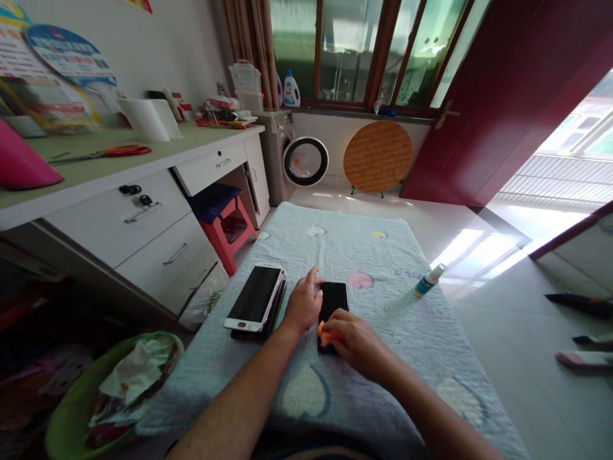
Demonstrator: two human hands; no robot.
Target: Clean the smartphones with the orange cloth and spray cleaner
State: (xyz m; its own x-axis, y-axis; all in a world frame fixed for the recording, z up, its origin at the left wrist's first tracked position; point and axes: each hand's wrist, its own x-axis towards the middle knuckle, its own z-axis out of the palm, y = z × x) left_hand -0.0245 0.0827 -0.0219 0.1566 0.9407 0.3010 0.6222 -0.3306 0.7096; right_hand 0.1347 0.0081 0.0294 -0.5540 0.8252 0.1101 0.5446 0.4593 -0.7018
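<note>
Black slim rectangular phone [334, 296], glossy-screened, under a crumpled orange cloth [325, 335].

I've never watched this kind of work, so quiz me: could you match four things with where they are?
1. Orange cloth
2. Spray bottle
3. White phone
4. Single black phone

A. On top of a stack
B. Flat, partly covered by the right hand
C. Near the blue cover's right edge
D. Gripped in the right hand

Pairs: 1-D, 2-C, 3-A, 4-B
</note>
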